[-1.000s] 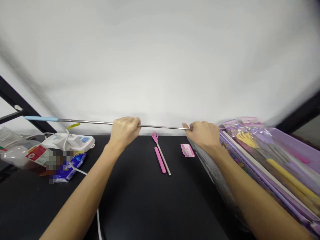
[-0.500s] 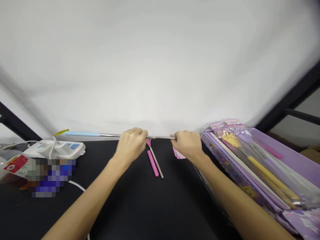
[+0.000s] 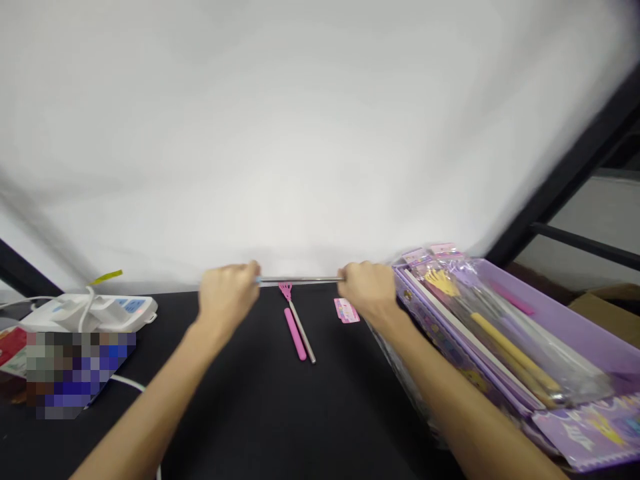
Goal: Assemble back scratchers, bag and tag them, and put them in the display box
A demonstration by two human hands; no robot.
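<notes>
Steel rod (image 3: 300,280) sat level in the curled, shut fingers of left hand (image 3: 227,297) and right hand (image 3: 365,287); even grip suited it. Pink back scratcher (image 3: 285,291) lay below, between them.

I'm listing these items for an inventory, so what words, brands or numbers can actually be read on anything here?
Nothing can be read with certainty.
Pink card: printing too small to read.
Lilac packaging card: large stylised lettering, too blurred to read.
Blue panel on the white power strip: markings too small to read.
Red-and-white label: cut off by the frame, unreadable.
Pixelated package: obscured.
</notes>
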